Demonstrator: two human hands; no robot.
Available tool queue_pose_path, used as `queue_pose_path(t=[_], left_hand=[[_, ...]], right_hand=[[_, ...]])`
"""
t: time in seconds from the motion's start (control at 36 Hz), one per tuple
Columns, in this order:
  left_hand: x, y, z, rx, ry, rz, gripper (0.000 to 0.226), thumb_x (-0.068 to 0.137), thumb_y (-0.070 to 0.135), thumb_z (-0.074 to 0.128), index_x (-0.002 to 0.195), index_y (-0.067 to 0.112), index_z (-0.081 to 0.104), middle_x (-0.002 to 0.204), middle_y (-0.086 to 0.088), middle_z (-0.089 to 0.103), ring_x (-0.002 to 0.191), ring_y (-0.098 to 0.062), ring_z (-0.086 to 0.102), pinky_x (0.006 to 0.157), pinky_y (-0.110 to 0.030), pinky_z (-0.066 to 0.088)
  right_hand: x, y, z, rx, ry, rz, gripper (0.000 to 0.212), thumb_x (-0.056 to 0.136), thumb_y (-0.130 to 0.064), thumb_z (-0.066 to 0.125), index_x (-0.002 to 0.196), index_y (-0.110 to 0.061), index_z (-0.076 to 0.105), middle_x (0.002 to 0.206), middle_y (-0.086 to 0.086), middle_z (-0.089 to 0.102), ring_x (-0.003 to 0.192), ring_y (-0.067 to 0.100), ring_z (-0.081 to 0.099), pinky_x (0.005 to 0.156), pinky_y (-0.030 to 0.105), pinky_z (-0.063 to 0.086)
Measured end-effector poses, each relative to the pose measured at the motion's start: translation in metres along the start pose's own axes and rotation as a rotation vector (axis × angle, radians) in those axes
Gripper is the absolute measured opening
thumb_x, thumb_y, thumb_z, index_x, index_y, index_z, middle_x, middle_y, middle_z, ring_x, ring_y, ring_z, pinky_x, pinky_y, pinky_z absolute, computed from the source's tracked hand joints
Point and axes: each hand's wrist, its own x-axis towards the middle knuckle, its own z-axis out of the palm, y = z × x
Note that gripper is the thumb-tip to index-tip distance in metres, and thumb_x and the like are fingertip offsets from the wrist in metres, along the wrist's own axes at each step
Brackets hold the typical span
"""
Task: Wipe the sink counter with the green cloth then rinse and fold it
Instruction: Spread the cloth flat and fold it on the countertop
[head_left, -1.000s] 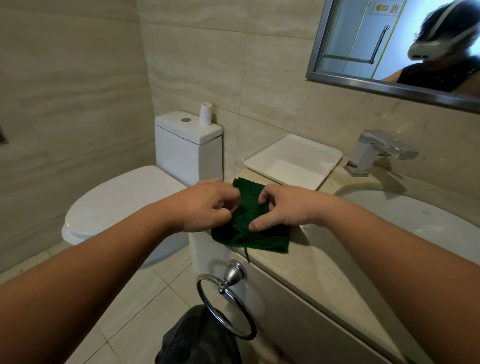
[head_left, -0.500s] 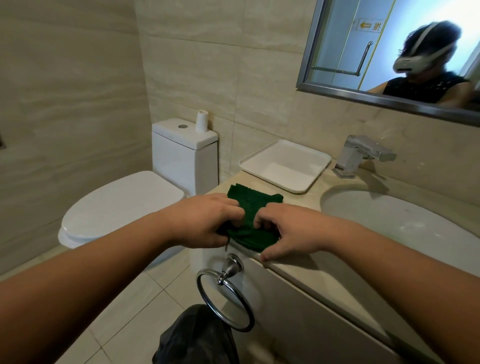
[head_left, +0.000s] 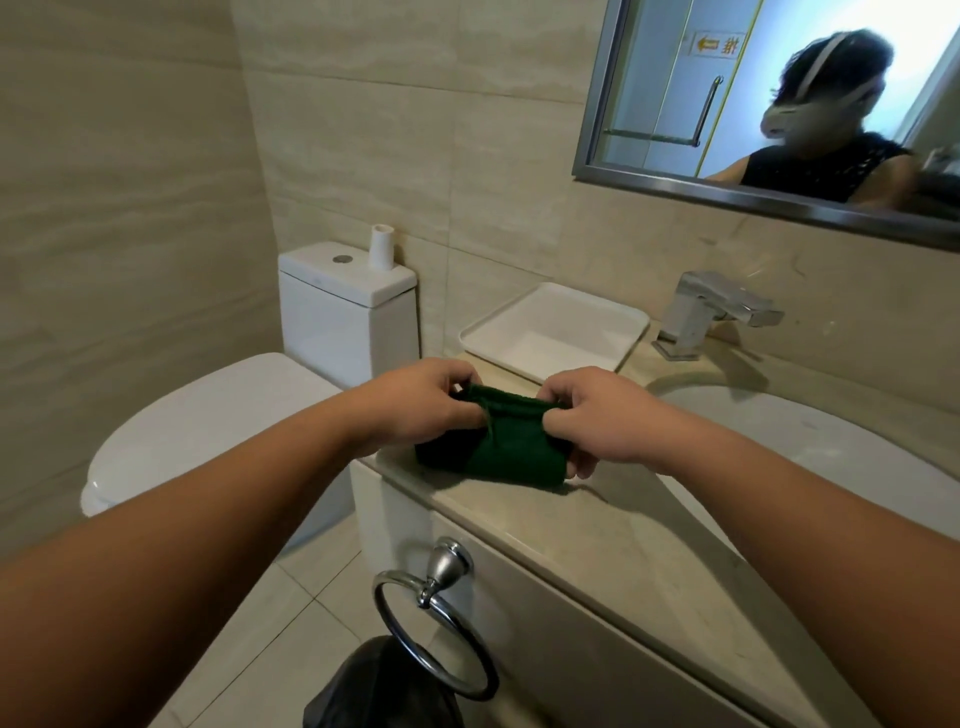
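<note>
The green cloth (head_left: 498, 452) lay folded into a small thick bundle at the corner of the desk (head_left: 597, 530), just in front of the white tray (head_left: 550, 327), its lower part resting on the stone while its upper fold was lifted slightly; the left hand (head_left: 415, 402), on the near left of the tray, pinched the cloth's top left edge between curled fingers and thumb; the right hand (head_left: 597, 415), on the near right of the tray, pinched the top right edge in the same way, its lower fingers tucked against the cloth's right end; the faucet (head_left: 717, 312) stood just to the right of the tray, with the sink basin (head_left: 805, 447) in front of it; the toilet (head_left: 208, 415) sat to the left of the tray, below desk level; a chrome towel ring (head_left: 431, 634) hung on the desk's side panel, well below and in front of the tray; a mirror (head_left: 675, 182) hung on the wall above and to the right of the tray.
</note>
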Motion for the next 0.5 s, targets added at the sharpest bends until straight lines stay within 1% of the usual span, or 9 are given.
queue_pose_path(t=[0.03, 0.08, 0.14, 0.17, 0.19, 0.28, 0.33, 0.39, 0.5], left_hand=[[0.006, -0.001, 0.002, 0.059, 0.05, -0.031, 0.018, 0.1, 0.037, 0.069, 0.113, 0.025, 0.067, 0.109, -0.001, 0.07, 0.096, -0.016, 0.068, 0.075, -0.025, 0.055], [0.015, -0.002, 0.006, 0.257, 0.142, -0.084, 0.031, 0.101, 0.045, 0.066, 0.123, 0.023, 0.064, 0.114, -0.001, 0.069, 0.098, -0.017, 0.064, 0.08, -0.029, 0.054], [0.021, -0.005, 0.009, 0.36, 0.193, -0.122, 0.04, 0.102, 0.049, 0.063, 0.131, 0.021, 0.061, 0.118, -0.003, 0.069, 0.102, -0.019, 0.062, 0.086, -0.032, 0.053], [0.022, -0.004, 0.009, 0.354, 0.182, -0.141, 0.046, 0.102, 0.051, 0.062, 0.136, 0.021, 0.059, 0.122, -0.005, 0.069, 0.103, -0.02, 0.062, 0.088, -0.033, 0.053], [0.022, -0.003, 0.009, 0.337, 0.154, -0.162, 0.052, 0.101, 0.055, 0.062, 0.14, 0.021, 0.057, 0.127, -0.006, 0.068, 0.105, -0.021, 0.06, 0.089, -0.034, 0.052], [0.022, 0.003, 0.01, 0.359, 0.064, -0.233, 0.072, 0.093, 0.061, 0.07, 0.148, 0.019, 0.051, 0.137, -0.008, 0.064, 0.11, -0.023, 0.058, 0.093, -0.036, 0.051], [0.025, 0.005, 0.012, 0.342, 0.029, -0.28, 0.07, 0.09, 0.055, 0.076, 0.143, 0.015, 0.055, 0.13, -0.008, 0.065, 0.108, -0.022, 0.06, 0.091, -0.034, 0.052], [0.028, 0.007, 0.013, 0.309, 0.01, -0.314, 0.061, 0.09, 0.049, 0.079, 0.133, 0.011, 0.062, 0.118, -0.007, 0.068, 0.104, -0.023, 0.064, 0.089, -0.034, 0.055], [0.031, 0.016, 0.01, 0.228, -0.043, -0.29, 0.04, 0.091, 0.034, 0.08, 0.123, 0.013, 0.069, 0.109, -0.005, 0.071, 0.101, -0.023, 0.067, 0.094, -0.037, 0.058]], right_hand=[[0.005, 0.003, 0.001, -0.044, 0.031, 0.024, 0.014, 0.098, -0.01, 0.053, 0.103, -0.01, 0.067, 0.089, 0.021, 0.078, 0.069, 0.028, 0.078, 0.066, 0.043, 0.066], [0.015, 0.009, 0.003, -0.255, 0.088, 0.036, 0.017, 0.099, -0.025, 0.059, 0.111, -0.017, 0.067, 0.107, 0.01, 0.076, 0.088, 0.025, 0.073, 0.079, 0.042, 0.063], [0.019, 0.011, 0.005, -0.413, 0.071, 0.052, 0.039, 0.098, -0.045, 0.062, 0.13, -0.023, 0.064, 0.124, 0.001, 0.069, 0.106, 0.023, 0.064, 0.089, 0.036, 0.055], [0.019, 0.01, 0.005, -0.435, 0.05, 0.068, 0.047, 0.096, -0.05, 0.062, 0.134, -0.022, 0.062, 0.124, 0.001, 0.067, 0.108, 0.022, 0.063, 0.089, 0.036, 0.054], [0.02, 0.009, 0.006, -0.444, 0.033, 0.081, 0.05, 0.095, -0.053, 0.063, 0.133, -0.02, 0.064, 0.118, 0.001, 0.068, 0.105, 0.022, 0.063, 0.088, 0.036, 0.055], [0.021, 0.007, 0.006, -0.418, -0.001, 0.122, 0.047, 0.09, -0.052, 0.07, 0.119, -0.015, 0.07, 0.105, 0.004, 0.072, 0.094, 0.021, 0.067, 0.085, 0.04, 0.06], [0.022, 0.004, 0.005, -0.355, -0.03, 0.151, 0.044, 0.088, -0.046, 0.075, 0.113, -0.011, 0.071, 0.107, 0.01, 0.074, 0.092, 0.021, 0.067, 0.08, 0.038, 0.057], [0.021, 0.002, 0.003, -0.292, -0.066, 0.167, 0.038, 0.087, -0.04, 0.077, 0.111, -0.011, 0.072, 0.108, 0.011, 0.073, 0.091, 0.02, 0.065, 0.074, 0.036, 0.053], [0.018, 0.005, -0.001, -0.111, -0.107, 0.201, 0.022, 0.088, -0.032, 0.077, 0.105, -0.019, 0.07, 0.107, 0.006, 0.071, 0.099, 0.024, 0.065, 0.074, 0.036, 0.053]])
